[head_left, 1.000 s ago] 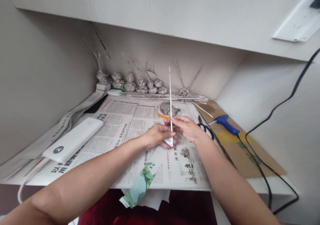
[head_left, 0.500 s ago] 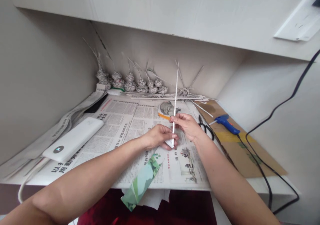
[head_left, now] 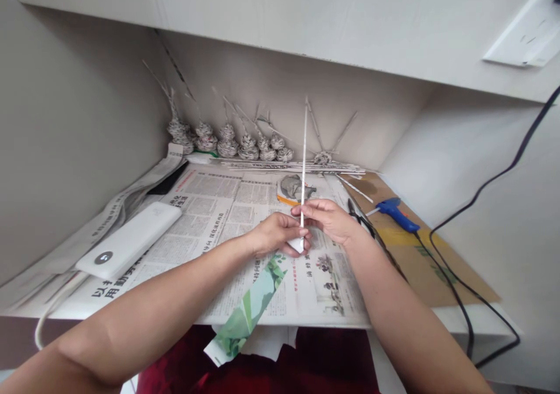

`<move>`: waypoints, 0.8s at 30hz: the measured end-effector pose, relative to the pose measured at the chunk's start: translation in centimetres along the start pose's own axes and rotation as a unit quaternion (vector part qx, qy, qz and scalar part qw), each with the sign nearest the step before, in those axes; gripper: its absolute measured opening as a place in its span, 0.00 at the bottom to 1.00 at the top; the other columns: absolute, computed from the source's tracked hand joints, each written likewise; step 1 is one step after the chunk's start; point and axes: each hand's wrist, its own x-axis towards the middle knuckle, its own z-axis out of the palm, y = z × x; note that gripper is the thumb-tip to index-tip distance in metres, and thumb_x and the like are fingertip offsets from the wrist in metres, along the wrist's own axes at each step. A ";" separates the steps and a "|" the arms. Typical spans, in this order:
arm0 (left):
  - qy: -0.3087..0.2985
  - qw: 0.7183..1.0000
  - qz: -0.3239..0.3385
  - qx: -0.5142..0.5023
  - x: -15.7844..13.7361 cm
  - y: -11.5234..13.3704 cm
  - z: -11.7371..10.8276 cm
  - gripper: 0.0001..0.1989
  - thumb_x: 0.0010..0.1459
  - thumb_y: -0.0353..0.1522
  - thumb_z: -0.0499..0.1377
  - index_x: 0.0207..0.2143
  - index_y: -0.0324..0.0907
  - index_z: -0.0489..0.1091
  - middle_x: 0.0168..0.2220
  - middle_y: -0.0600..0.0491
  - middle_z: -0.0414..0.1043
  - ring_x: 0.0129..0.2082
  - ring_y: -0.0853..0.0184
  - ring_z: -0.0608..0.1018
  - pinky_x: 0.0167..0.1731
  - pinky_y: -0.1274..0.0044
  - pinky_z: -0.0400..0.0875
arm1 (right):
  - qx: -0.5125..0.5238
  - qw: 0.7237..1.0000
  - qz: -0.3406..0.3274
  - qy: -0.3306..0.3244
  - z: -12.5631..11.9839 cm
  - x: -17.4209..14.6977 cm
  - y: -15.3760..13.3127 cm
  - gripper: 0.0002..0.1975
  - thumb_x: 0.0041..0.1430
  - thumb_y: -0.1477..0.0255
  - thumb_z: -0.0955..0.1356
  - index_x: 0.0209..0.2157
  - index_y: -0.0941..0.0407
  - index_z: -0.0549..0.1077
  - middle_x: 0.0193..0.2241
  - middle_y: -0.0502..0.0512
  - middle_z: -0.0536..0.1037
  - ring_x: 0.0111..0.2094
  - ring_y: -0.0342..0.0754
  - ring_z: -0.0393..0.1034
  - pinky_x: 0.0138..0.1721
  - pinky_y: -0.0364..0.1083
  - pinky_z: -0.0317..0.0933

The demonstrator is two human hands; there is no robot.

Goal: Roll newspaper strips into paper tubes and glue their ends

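A thin rolled paper stick [head_left: 304,155] stands nearly upright between my hands. My left hand [head_left: 280,234] pinches its lower end, where a small white unrolled flap of paper [head_left: 297,244] shows. Above it, my right hand [head_left: 326,216] holds the stick between thumb and fingers. A green-and-white printed paper strip [head_left: 249,312] slants down from below my left hand past the table's front edge; whether it joins the stick is hidden by the fingers.
Newspaper [head_left: 210,207] covers the table. Several woven paper gourds [head_left: 227,141] line the back, behind a bundle of paper sticks [head_left: 289,165]. A blue glue gun [head_left: 398,213] rests on cardboard [head_left: 441,271] at right, beside black scissors [head_left: 361,216]. A white power bank [head_left: 131,239] lies left.
The stick has shifted slightly left and up with my hands, which keep hold of it. The lower end of the green strip has swung a little to the left.
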 end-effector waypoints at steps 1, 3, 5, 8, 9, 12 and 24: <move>-0.006 1.000 0.002 0.001 0.0 0.0 0.0 0.20 0.48 0.44 0.64 0.34 0.34 0.73 0.33 0.45 0.75 0.31 0.64 0.79 0.32 0.73 0.74 | 0.003 1.000 -0.005 0.016 0.0 0.0 0.0 0.14 0.44 0.62 0.75 0.28 0.58 0.76 0.28 0.53 0.77 0.27 0.43 0.69 0.28 0.43 0.63; -0.014 1.000 0.006 0.004 0.0 0.0 0.0 0.20 0.49 0.44 0.64 0.33 0.34 0.73 0.32 0.44 0.75 0.31 0.63 0.79 0.32 0.72 0.74 | 0.013 0.998 -0.022 0.057 0.0 0.0 0.0 0.13 0.42 0.63 0.75 0.25 0.58 0.75 0.25 0.51 0.76 0.27 0.42 0.69 0.31 0.43 0.63; -0.009 1.000 0.007 0.002 0.1 0.0 -0.1 0.20 0.49 0.43 0.64 0.34 0.33 0.73 0.32 0.44 0.75 0.30 0.63 0.79 0.32 0.71 0.74 | 0.015 0.998 -0.027 0.052 0.0 0.0 0.0 0.13 0.44 0.63 0.75 0.26 0.58 0.76 0.26 0.52 0.76 0.28 0.43 0.69 0.32 0.43 0.63; -0.003 1.000 0.008 -0.002 0.1 0.1 -0.1 0.20 0.49 0.43 0.64 0.35 0.33 0.73 0.31 0.44 0.75 0.31 0.63 0.79 0.32 0.72 0.74 | -0.003 1.000 0.007 -0.012 0.0 -0.2 -0.1 0.16 0.47 0.61 0.73 0.33 0.58 0.77 0.25 0.53 0.76 0.24 0.44 0.69 0.26 0.44 0.62; -0.005 1.000 0.008 -0.002 0.1 0.1 -0.1 0.20 0.49 0.43 0.64 0.35 0.33 0.73 0.32 0.44 0.75 0.31 0.63 0.79 0.31 0.72 0.74 | -0.005 1.000 0.011 -0.009 0.0 -0.2 0.0 0.15 0.46 0.61 0.73 0.32 0.58 0.76 0.24 0.52 0.76 0.23 0.43 0.68 0.24 0.44 0.62; -0.013 1.000 0.007 0.005 0.0 0.2 0.0 0.21 0.48 0.44 0.64 0.33 0.33 0.73 0.32 0.43 0.75 0.31 0.63 0.79 0.31 0.72 0.74 | 0.011 0.998 -0.010 0.057 -0.1 -0.1 0.1 0.13 0.43 0.63 0.75 0.25 0.58 0.74 0.24 0.50 0.75 0.24 0.42 0.68 0.28 0.43 0.62; -0.017 1.000 0.015 0.003 0.1 -0.1 -0.1 0.20 0.49 0.43 0.64 0.33 0.33 0.73 0.33 0.44 0.75 0.31 0.64 0.79 0.30 0.73 0.74 | 0.019 0.998 -0.041 0.031 -0.6 0.1 0.1 0.12 0.48 0.63 0.73 0.30 0.57 0.78 0.32 0.54 0.77 0.35 0.46 0.69 0.37 0.45 0.63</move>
